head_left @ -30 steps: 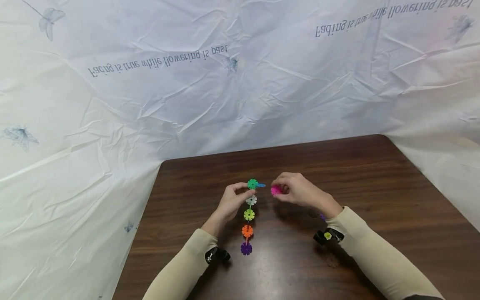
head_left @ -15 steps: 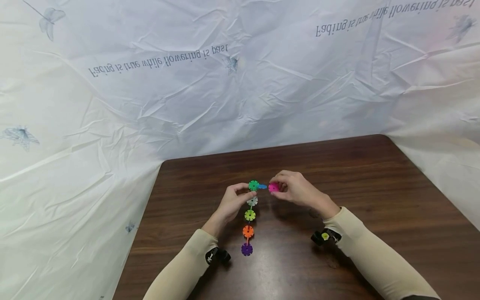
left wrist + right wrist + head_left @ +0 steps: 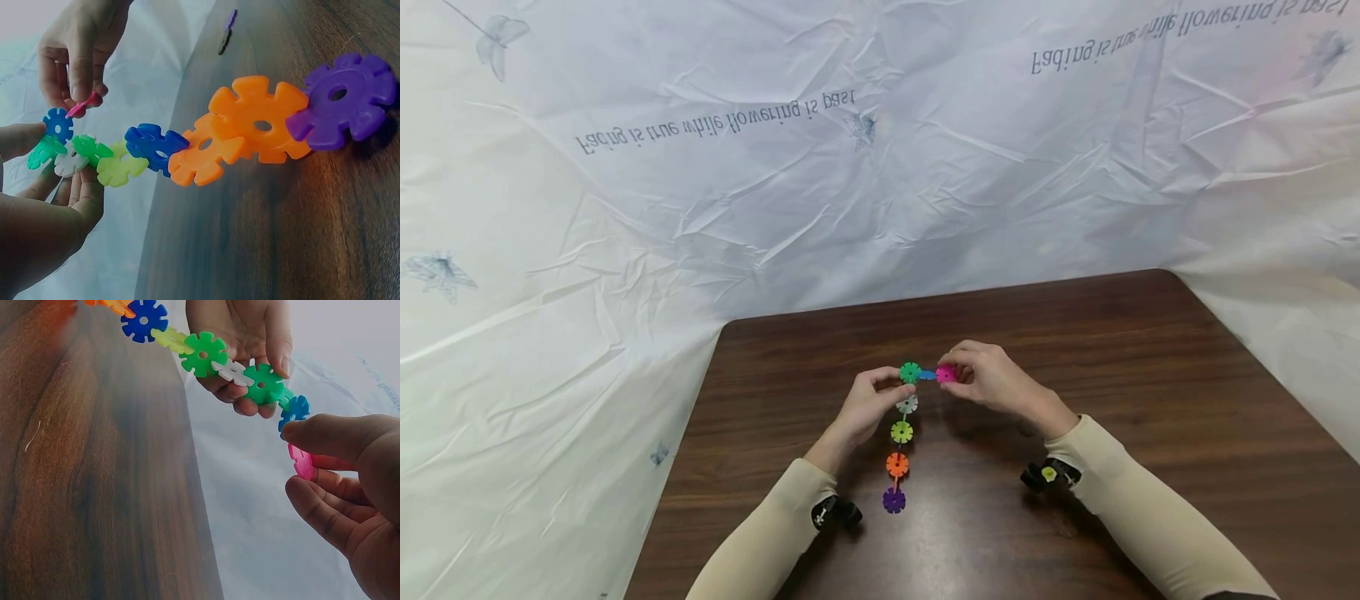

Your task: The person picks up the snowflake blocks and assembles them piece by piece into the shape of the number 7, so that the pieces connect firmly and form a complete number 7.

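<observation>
A chain of interlocking notched plastic discs hangs from my left hand (image 3: pixel 868 402), gripped near its upper end by the green disc (image 3: pixel 910 372) and the white disc (image 3: pixel 907 404). Below come yellow (image 3: pixel 902 432), dark blue (image 3: pixel 155 150), orange (image 3: pixel 897 464) and purple (image 3: pixel 893 500) discs. A blue disc (image 3: pixel 928 376) juts rightward from the green one. Between thumb and fingers my right hand (image 3: pixel 996 379) pinches a pink disc (image 3: pixel 302 461), its edge right at the blue disc. Part of the pink disc is hidden by the right fingers.
Both hands are above the dark wooden table (image 3: pixel 970 533). A purple and a dark piece (image 3: pixel 228 31) lie on it in the left wrist view. Crumpled white sheeting (image 3: pixel 880 208) with printed text rises behind and at the sides. Both wrists wear black camera mounts (image 3: pixel 837 512).
The right hand has brought the pink disc slightly left and up, up against the blue disc. The chain in the left hand has shifted slightly to the right.
</observation>
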Demonstrator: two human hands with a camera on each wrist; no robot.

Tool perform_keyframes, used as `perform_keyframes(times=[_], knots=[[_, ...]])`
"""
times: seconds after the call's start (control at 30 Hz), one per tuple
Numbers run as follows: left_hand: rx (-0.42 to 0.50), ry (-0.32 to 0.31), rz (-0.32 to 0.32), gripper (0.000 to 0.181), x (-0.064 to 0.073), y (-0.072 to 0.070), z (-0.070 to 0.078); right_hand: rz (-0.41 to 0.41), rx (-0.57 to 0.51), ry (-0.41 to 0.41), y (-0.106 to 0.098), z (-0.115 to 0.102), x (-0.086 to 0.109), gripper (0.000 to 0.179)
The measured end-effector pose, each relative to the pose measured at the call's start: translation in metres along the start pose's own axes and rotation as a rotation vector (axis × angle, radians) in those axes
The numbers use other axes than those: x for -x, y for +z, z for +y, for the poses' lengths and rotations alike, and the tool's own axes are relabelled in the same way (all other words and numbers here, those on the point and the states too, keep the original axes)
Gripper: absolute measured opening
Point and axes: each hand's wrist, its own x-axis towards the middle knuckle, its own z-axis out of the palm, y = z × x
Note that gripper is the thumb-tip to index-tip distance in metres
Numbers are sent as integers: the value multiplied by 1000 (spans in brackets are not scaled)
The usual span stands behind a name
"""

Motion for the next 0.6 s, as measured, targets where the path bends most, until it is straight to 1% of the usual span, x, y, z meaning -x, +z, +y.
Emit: perform_keyframes(times=[0.3, 0.53, 0.57, 0.6], knots=[[3, -1, -4, 26, 1, 0, -1, -19, 13, 11, 1, -1, 0, 25], [10, 8, -12, 26, 1, 0, -1, -13, 29, 5, 3, -2, 0, 25], [7, 6, -17, 26, 3, 1, 2, -13, 31, 5, 3, -2, -1, 25], [7, 10, -18, 27, 3, 1, 1, -12, 35, 4, 3, -2, -1, 25]])
